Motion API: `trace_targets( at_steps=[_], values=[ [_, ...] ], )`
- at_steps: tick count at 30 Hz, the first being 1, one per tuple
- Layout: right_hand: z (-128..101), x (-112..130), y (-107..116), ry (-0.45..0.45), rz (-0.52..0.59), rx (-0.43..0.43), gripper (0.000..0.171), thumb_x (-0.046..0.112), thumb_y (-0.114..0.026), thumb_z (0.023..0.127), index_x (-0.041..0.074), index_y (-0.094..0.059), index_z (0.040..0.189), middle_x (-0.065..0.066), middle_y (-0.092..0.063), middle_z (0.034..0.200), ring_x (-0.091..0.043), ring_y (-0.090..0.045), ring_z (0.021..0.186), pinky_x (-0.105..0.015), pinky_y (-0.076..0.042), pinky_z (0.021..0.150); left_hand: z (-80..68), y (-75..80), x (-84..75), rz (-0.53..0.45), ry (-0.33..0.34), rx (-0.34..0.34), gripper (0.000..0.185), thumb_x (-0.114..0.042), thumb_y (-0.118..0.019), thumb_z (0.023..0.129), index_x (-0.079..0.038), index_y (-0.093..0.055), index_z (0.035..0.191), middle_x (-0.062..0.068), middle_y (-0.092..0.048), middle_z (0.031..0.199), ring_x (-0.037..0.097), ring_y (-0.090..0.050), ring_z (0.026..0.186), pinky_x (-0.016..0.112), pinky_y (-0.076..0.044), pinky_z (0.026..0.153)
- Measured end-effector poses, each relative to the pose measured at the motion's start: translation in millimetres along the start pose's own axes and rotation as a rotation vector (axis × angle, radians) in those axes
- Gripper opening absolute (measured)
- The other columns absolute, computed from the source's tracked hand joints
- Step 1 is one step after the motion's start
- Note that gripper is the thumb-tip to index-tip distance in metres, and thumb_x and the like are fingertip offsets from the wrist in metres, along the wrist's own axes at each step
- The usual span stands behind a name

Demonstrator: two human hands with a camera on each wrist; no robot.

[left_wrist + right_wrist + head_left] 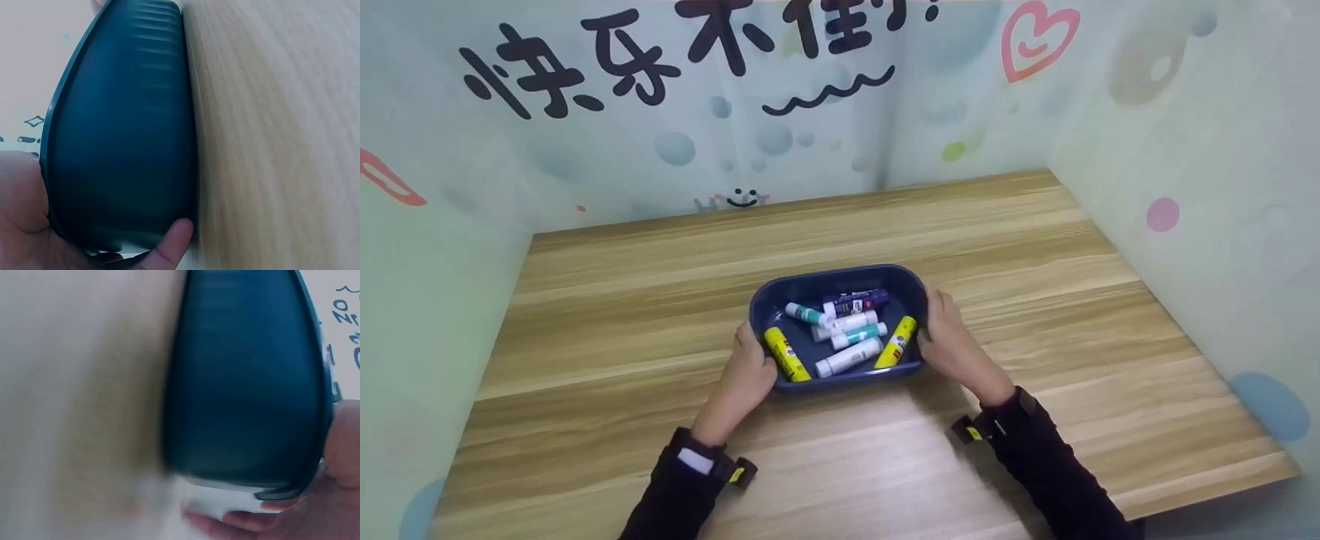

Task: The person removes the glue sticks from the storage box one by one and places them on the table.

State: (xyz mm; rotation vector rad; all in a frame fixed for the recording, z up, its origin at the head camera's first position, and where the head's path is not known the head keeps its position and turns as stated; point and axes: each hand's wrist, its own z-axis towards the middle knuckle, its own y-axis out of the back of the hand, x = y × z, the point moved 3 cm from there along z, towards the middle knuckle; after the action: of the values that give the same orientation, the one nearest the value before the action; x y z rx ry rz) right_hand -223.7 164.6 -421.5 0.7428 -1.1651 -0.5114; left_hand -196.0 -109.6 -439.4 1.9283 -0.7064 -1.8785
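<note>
Both hands hold a dark blue plastic bin by its short ends, close over the table. My left hand grips the left end, thumb by the rim; one fingertip shows at the lower edge in the left wrist view. My right hand grips the right end, with fingers partly seen beneath the rim in the right wrist view. Inside lie several glue sticks: a yellow one at left, another yellow one at right, and white, teal-and-white and purple ones between.
The wood-grain table stretches out on all sides of the bin. Pale printed walls close it in at the back, left and right. Dark sleeves with small wrist-worn cameras reach in from the front.
</note>
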Motion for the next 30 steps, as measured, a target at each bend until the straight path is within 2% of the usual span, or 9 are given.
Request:
trace_targets(
  at_steps=[3, 5, 7, 9, 13, 16, 22, 26, 30],
  values=[
    [8.0, 13.6, 7.3, 0.047, -0.128, -0.054, 0.054, -0.004, -0.052, 0.084, -0.010, -0.034, 0.135, -0.033, -0.036, 0.133, -0.046, -0.034, 0.123, -0.054, -0.033, 0.103, -0.4, 0.6, 1.3, 0.021, 0.018, -0.002, 0.065, 0.002, -0.038, 0.085, 0.011, -0.006, 0.141, 0.034, -0.016, 0.146, 0.040, -0.024, 0.136, 0.047, -0.019, 0.114],
    [17.0, 22.3, 10.5, 0.082, -0.135, -0.048, 0.048, -0.003, -0.053, 0.085, -0.007, -0.042, 0.132, -0.030, -0.042, 0.130, -0.044, -0.040, 0.120, -0.052, -0.038, 0.101, -0.7, 1.2, 1.4, 0.040, 0.025, -0.013, 0.064, 0.001, -0.039, 0.085, 0.011, -0.008, 0.140, 0.034, -0.019, 0.145, 0.040, -0.026, 0.135, 0.047, -0.021, 0.113],
    [27.0, 27.7, 10.6, 0.086, -0.132, 0.013, 0.044, -0.003, -0.053, 0.086, -0.004, -0.048, 0.129, -0.026, -0.049, 0.127, -0.040, -0.048, 0.115, -0.048, -0.042, 0.097, -0.9, 1.7, 1.0, 0.058, 0.037, -0.016, 0.063, 0.000, -0.038, 0.086, 0.011, -0.008, 0.140, 0.034, -0.020, 0.144, 0.040, -0.028, 0.134, 0.048, -0.024, 0.112],
    [37.0, 29.6, 7.0, 0.059, -0.132, 0.110, 0.042, -0.003, -0.052, 0.086, -0.003, -0.051, 0.128, -0.024, -0.052, 0.125, -0.037, -0.052, 0.113, -0.046, -0.044, 0.096, -1.2, 1.8, 0.8, 0.077, 0.045, -0.020, 0.062, -0.001, -0.038, 0.086, 0.011, -0.009, 0.140, 0.035, -0.022, 0.144, 0.040, -0.030, 0.133, 0.048, -0.025, 0.111],
    [52.8, 24.8, -7.3, -0.027, -0.185, 0.289, 0.045, -0.003, -0.053, 0.084, 0.000, -0.050, 0.129, -0.023, -0.050, 0.126, -0.035, -0.051, 0.114, -0.044, -0.044, 0.098, -1.2, 1.2, 0.1, 0.099, 0.050, -0.017, 0.063, -0.003, -0.038, 0.087, 0.011, -0.008, 0.141, 0.035, -0.021, 0.145, 0.039, -0.029, 0.134, 0.047, -0.025, 0.112],
    [58.8, 20.3, -16.8, -0.067, -0.228, 0.339, 0.049, -0.004, -0.052, 0.081, 0.001, -0.050, 0.129, -0.023, -0.048, 0.126, -0.032, -0.051, 0.110, -0.043, -0.044, 0.096, -1.0, -0.3, -0.9, 0.106, 0.050, -0.017, 0.063, -0.004, -0.038, 0.088, 0.010, -0.008, 0.141, 0.035, -0.022, 0.145, 0.040, -0.031, 0.133, 0.047, -0.026, 0.111],
    [59.1, 16.7, -23.2, -0.080, -0.261, 0.310, 0.044, -0.005, -0.051, 0.081, 0.000, -0.052, 0.125, -0.023, -0.048, 0.121, -0.028, -0.054, 0.094, -0.040, -0.049, 0.084, -1.5, -2.0, -0.9, 0.113, 0.056, -0.020, 0.062, -0.004, -0.039, 0.088, 0.010, -0.009, 0.141, 0.037, -0.026, 0.142, 0.041, -0.037, 0.129, 0.048, -0.031, 0.108],
    [58.8, 18.1, -23.6, -0.056, -0.268, 0.279, 0.039, -0.003, -0.052, 0.082, 0.000, -0.052, 0.120, -0.024, -0.051, 0.116, -0.031, -0.056, 0.095, -0.042, -0.049, 0.084, -1.6, -0.9, 0.5, 0.119, 0.058, -0.028, 0.062, -0.004, -0.039, 0.088, 0.010, -0.009, 0.141, 0.036, -0.025, 0.143, 0.041, -0.036, 0.130, 0.048, -0.030, 0.109],
    [59.5, 20.4, -21.4, -0.025, -0.257, 0.281, 0.033, 0.000, -0.054, 0.085, 0.000, -0.051, 0.118, -0.022, -0.054, 0.113, -0.034, -0.055, 0.102, -0.044, -0.047, 0.089, -1.8, 0.8, 0.0, 0.118, 0.067, -0.029, 0.063, -0.005, -0.039, 0.088, 0.010, -0.008, 0.141, 0.036, -0.023, 0.144, 0.041, -0.034, 0.131, 0.048, -0.029, 0.110]
  ],
)
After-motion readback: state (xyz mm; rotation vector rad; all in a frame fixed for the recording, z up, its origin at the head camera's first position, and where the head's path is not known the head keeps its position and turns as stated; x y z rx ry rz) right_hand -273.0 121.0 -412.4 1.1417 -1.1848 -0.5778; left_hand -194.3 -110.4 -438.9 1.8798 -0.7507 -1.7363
